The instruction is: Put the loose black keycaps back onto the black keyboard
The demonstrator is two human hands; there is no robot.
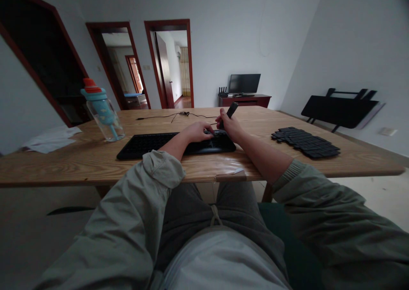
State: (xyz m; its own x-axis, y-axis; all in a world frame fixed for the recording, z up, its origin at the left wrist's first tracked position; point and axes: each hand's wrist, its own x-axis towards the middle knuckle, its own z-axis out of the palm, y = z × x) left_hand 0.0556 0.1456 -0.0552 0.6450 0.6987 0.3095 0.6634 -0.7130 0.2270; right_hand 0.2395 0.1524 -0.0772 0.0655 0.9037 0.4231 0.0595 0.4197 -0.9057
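— On the table [79, 162], what lies at twelve o'clock?
— A black keyboard [150, 144], lying flat. The left hand [198, 132] rests on its right end, fingers laid down, holding nothing. The right hand [229, 126] has its grip clenched around a slim dark tool [232, 109], tilted up.
— How would the tool handle?
— Likely light and rigid; take it mid-shaft. Both forearms reach forward.

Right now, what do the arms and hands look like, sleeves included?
The left hand and right hand are bare, no gloves or watch. The left sleeve and right sleeve are loose grey-green jacket fabric pushed up the forearms; the right cuff looks ribbed.
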